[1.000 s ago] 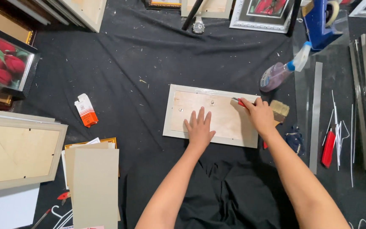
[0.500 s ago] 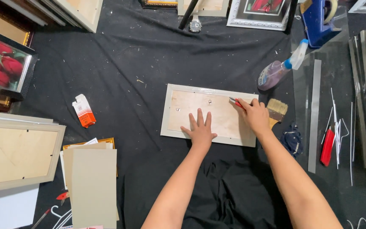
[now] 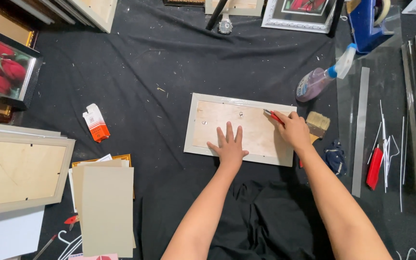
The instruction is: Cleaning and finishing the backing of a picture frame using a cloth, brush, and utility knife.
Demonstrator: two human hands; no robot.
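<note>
1. One frame lies face down at frame centre on black cloth, its wooden back up.
2. Left hand: flat on the frame's back near the lower edge, fingers spread, holding nothing.
3. Right hand: at the frame's right edge, fingers closed on one red tool whose tip touches the back.
4. One brush lies just beside the right hand; one spray bottle lies to the upper right.
5. One metal ruler lies right of the brush.
6. One orange box lies well left of the frame; bare cloth lies between them.
</note>
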